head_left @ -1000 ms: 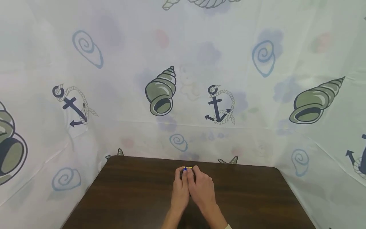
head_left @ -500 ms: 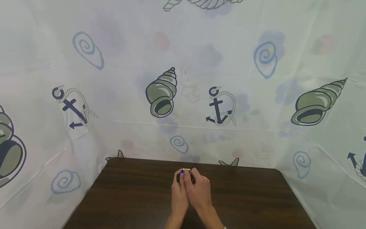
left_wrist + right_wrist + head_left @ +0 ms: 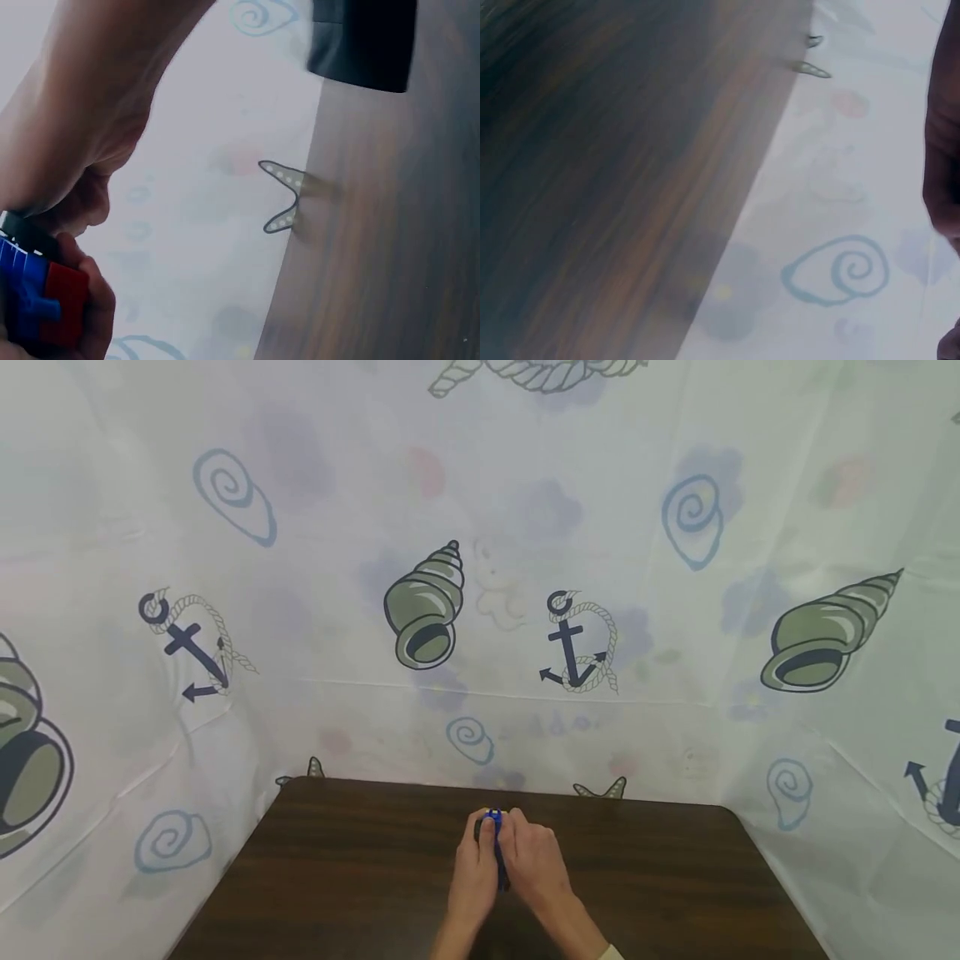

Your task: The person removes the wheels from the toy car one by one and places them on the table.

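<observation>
Between my two hands, above the dark table, is a small plastic toy (image 3: 493, 815) in blue and yellow with dark parts. In the left wrist view the toy (image 3: 45, 292) shows a ribbed blue side, a red end, a blue peg and a black part. My left hand (image 3: 472, 864) grips it from the left, fingers (image 3: 99, 304) curled round the red end. My right hand (image 3: 536, 860) holds it from the right, its thumb and fingers by the top. A dark length of the toy shows below, between the hands. Much of it is hidden.
The brown wooden table (image 3: 337, 860) has rounded far corners. Behind and beside it hangs a pale cloth (image 3: 337, 610) printed with shells and anchors. A black object (image 3: 364, 45) shows at the top of the left wrist view.
The toy has turned between my hands: its blue part now faces up in the middle, and a dark length shows between the palms. My right hand has shifted slightly right.
</observation>
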Motion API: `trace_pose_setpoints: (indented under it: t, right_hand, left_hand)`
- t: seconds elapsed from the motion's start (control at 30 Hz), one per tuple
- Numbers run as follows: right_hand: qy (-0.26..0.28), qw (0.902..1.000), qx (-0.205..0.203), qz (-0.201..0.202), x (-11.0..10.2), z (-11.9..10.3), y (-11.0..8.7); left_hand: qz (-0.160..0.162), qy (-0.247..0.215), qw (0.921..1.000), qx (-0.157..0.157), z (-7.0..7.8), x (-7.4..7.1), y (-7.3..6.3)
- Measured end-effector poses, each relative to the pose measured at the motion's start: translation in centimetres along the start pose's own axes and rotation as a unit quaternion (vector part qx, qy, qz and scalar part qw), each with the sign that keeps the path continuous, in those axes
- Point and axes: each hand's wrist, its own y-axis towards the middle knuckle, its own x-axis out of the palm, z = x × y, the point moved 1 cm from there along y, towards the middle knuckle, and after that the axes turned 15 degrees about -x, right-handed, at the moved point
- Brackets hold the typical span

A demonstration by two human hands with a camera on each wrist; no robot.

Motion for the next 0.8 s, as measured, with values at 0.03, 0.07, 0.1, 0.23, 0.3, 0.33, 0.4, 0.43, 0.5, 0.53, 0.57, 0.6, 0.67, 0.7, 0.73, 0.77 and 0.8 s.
trace_pose_setpoints:
  t: [0.03,0.07,0.1,0.23,0.3,0.33,0.4,0.43,0.5,0.53,0.57,0.6,0.67,0.7,0.73,0.77,0.8]
  right_hand:
    - [-0.004,1.0000,-0.006,0.004,0.1,0.0,-0.1]
    - [-0.007,0.9999,-0.012,0.009,0.1,0.1,-0.2]
    - [-0.010,0.9997,-0.018,0.013,0.2,0.1,-0.3]
    - [-0.021,0.9985,-0.035,0.038,0.3,-0.2,-0.4]
    - [-0.024,0.9981,-0.041,0.040,0.3,-0.5,-0.4]
    - [-0.024,0.9980,-0.041,0.041,0.3,-0.8,-0.3]
    - [-0.021,0.9982,-0.042,0.037,0.2,-1.3,0.0]
    - [-0.013,0.9989,-0.035,0.030,0.1,-1.6,0.1]
    - [0.017,0.9997,-0.010,0.011,0.0,-2.0,0.2]
    - [0.037,0.9993,0.006,0.001,-0.1,-2.1,0.1]
    - [0.061,0.9978,0.024,-0.007,-0.2,-2.2,0.1]
    - [0.092,0.9947,0.043,-0.014,-0.3,-2.2,0.1]
    - [0.148,0.9856,0.080,-0.021,-0.6,-2.1,-0.1]
    - [0.174,0.9801,0.094,-0.020,-0.7,-2.0,-0.3]
    - [0.195,0.9748,0.107,-0.019,-0.8,-1.9,-0.4]
    - [0.214,0.9694,0.120,-0.017,-0.9,-1.7,-0.6]
    - [0.227,0.9647,0.132,-0.017,-1.0,-1.4,-0.9]
  left_hand:
    - [-0.006,0.008,0.9999,-0.007,0.0,-0.1,0.0]
    - [-0.012,0.015,0.9997,-0.012,-0.1,-0.2,0.0]
    - [-0.018,0.020,0.9995,-0.015,-0.1,-0.3,0.0]
    - [-0.045,0.001,0.9978,-0.049,-0.4,-1.0,0.2]
    - [-0.044,-0.012,0.9972,-0.058,-0.5,-1.2,0.2]
    - [-0.045,-0.021,0.9968,-0.062,-0.5,-1.3,0.3]
    - [-0.042,-0.031,0.9970,-0.057,-0.3,-1.7,0.3]
    - [-0.041,-0.040,0.9968,-0.056,-0.2,-1.8,0.3]
    - [-0.058,-0.072,0.9932,-0.070,-0.1,-2.1,0.2]
    - [-0.070,-0.088,0.9903,-0.082,-0.2,-2.3,0.2]
    - [-0.079,-0.102,0.9873,-0.093,-0.2,-2.5,0.2]
    - [-0.092,-0.115,0.9834,-0.106,-0.2,-2.7,0.1]
    - [-0.118,-0.139,0.9744,-0.132,-0.2,-3.2,0.0]
    - [-0.127,-0.147,0.9707,-0.141,-0.2,-3.4,0.0]
    - [-0.136,-0.155,0.9670,-0.149,-0.1,-3.6,0.0]
    - [-0.143,-0.164,0.9634,-0.156,-0.1,-3.9,-0.1]
    - [-0.151,-0.174,0.9594,-0.162,0.0,-4.0,-0.1]
